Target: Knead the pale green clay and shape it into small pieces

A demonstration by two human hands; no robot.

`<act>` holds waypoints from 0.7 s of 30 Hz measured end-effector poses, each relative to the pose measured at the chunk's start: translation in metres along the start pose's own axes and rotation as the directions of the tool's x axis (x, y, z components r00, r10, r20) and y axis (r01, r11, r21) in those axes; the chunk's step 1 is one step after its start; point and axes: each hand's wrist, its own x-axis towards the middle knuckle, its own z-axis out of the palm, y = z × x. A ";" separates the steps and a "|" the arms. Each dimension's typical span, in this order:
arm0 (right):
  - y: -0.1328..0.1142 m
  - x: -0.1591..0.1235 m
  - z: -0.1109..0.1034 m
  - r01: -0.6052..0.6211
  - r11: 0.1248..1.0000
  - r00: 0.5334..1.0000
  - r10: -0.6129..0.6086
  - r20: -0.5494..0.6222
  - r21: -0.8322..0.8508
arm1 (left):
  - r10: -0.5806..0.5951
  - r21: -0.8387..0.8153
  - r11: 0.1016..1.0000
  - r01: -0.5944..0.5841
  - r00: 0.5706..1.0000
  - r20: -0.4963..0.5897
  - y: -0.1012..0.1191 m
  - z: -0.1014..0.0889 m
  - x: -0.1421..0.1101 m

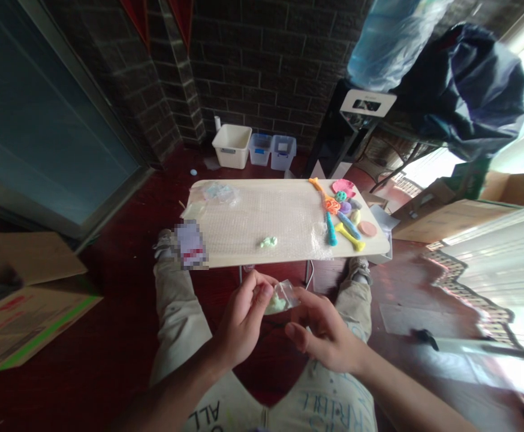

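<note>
My left hand [247,315] pinches a small see-through plastic bag [288,289] with a pale green lump of what looks like clay [278,302] inside. The bag is in front of the table's near edge, above my lap. My right hand [319,327] is at the bag's right side, its index finger at the bag's edge and its thumb held apart from the other fingers. Whether that finger touches the plastic is hard to tell. Another pale green lump [268,241] lies on bubble wrap [262,210] on the table, just beyond my hands.
On the table's right lie a yellow bone-shaped piece [351,237], a teal stick [331,229], an orange coil [331,205] and a pink piece [343,189]. Plastic bags [220,193] rest at its back left. Bins [232,147] stand by the wall; cardboard boxes [32,300] flank me.
</note>
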 end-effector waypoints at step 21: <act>-0.003 0.008 -0.007 0.095 0.963 0.993 -0.074 0.091 -0.251 | -0.209 -0.056 0.976 0.211 0.977 0.042 -0.008 0.002 0.003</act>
